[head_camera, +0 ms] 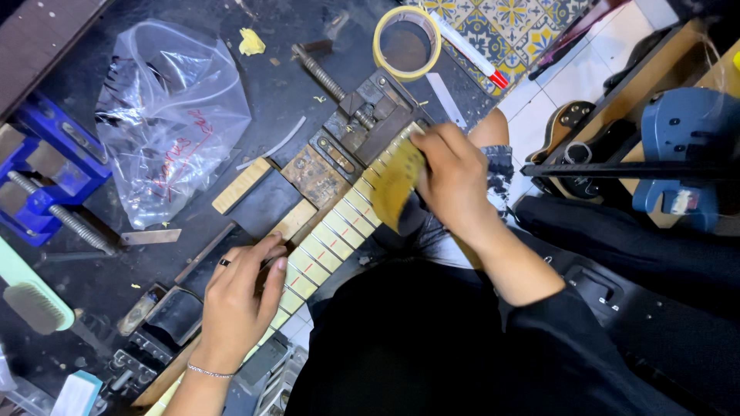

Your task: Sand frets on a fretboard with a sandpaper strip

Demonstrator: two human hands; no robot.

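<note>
Left hand (240,296) spread flat, pressing guitar neck (327,243) near its near-left end. Right hand (455,181) pinching yellow sandpaper piece (397,183) against neck's far-right end. Neck lies diagonally across workbench (177,254), clamped in vise (362,123). Tape roll (406,42) far.

The left hand (235,296) is pressing flat on a pale guitar neck (331,231) that is lying slantwise across the dark counter (270,77), fingers spreading over its fretted face. Further up the neck, the right hand (455,181) is pinching a yellowish sheet of sandpaper (397,181) in its grip, laying it against the frets. Just beyond that grip a metal vise (362,115) is clamping the neck's far end. A roll of tape (406,42) is sitting past the vise, and a crumpled plastic bag (166,115) is lying well off beyond the left hand.
</note>
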